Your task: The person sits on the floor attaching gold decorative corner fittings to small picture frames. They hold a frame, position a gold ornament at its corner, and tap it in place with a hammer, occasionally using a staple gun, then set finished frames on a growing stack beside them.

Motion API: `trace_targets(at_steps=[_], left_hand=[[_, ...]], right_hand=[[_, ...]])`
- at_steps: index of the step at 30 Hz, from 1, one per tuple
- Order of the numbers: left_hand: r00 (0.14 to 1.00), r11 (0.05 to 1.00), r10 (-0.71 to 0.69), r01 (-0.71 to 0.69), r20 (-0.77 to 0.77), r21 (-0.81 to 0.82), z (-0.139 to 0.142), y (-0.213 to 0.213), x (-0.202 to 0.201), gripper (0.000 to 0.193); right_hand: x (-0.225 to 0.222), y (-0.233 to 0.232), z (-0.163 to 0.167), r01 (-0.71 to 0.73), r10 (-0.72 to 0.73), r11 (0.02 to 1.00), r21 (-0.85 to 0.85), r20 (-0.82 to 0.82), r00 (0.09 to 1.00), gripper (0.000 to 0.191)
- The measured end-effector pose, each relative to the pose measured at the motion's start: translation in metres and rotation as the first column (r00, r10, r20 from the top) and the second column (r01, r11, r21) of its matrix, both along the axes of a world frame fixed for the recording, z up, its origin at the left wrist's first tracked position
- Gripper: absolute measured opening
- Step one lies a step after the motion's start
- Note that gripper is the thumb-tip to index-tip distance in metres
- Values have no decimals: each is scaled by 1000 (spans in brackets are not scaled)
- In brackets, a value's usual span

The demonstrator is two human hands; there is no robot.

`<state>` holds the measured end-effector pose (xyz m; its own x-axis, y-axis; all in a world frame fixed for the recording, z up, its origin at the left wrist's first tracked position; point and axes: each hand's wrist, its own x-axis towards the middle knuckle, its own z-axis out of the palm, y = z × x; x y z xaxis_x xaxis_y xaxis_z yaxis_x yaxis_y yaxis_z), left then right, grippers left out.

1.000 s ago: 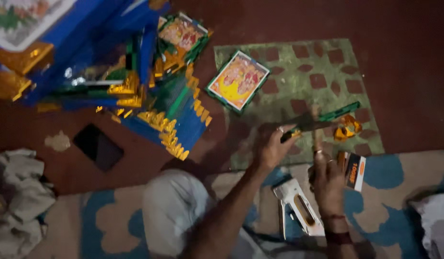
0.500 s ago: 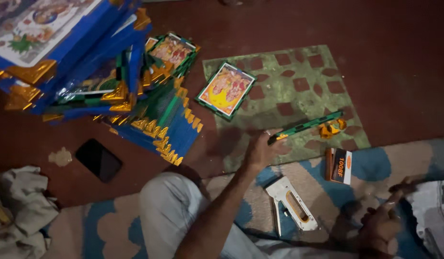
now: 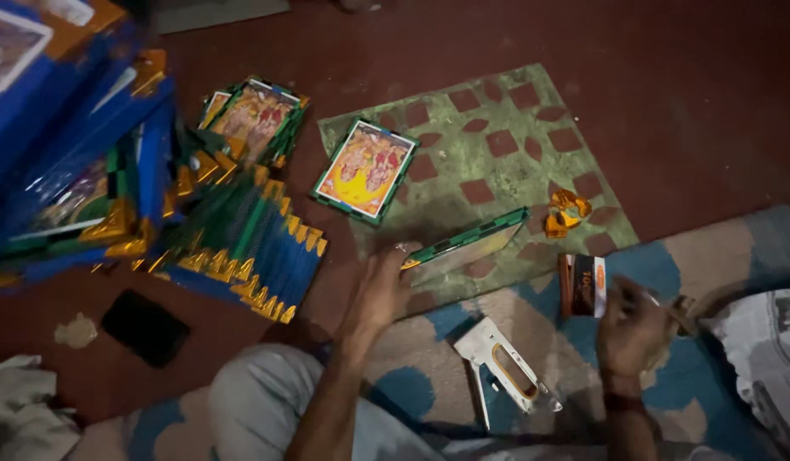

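Moved since half a sec ago: our right hand has come back in from the lower right and now sits just beside the small orange-and-dark box, fingers curled on sth thin; what it is we can't make out. Our left hand hasn't shifted, fingers closed on the near end of the green-edged picture frame, which is tilted up on edge over the green patterned mat.

Inventory, approx:
- staple gun, lying on the blue-and-beige rug, between our hands, untouched.
- gold foil scrap, on mat, near frame's far end.
- finished framed print, flat on mat corner.
- stacked frames w/ gold corners, left of mat.
- black phone, on floor, well apart.

We judge: frame held ready, tool not yet taken up.
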<state>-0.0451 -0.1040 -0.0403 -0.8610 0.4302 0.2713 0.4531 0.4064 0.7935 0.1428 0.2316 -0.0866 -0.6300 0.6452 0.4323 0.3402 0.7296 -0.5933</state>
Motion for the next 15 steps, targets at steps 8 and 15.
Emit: trace_targets(at_steps=[8, 15], left_hand=[[992, 996, 64, -56, 108, -75, 37, 8, -4, 33], [992, 996, 83, -80, 93, -31, 31, 12, -8, 30]], right_hand=[[-125, 38, -44, -279, 166, 934, 223, 422, 892, 30], [-138, 52, -77, -215, 70, 947, 240, 498, 864, 37]])
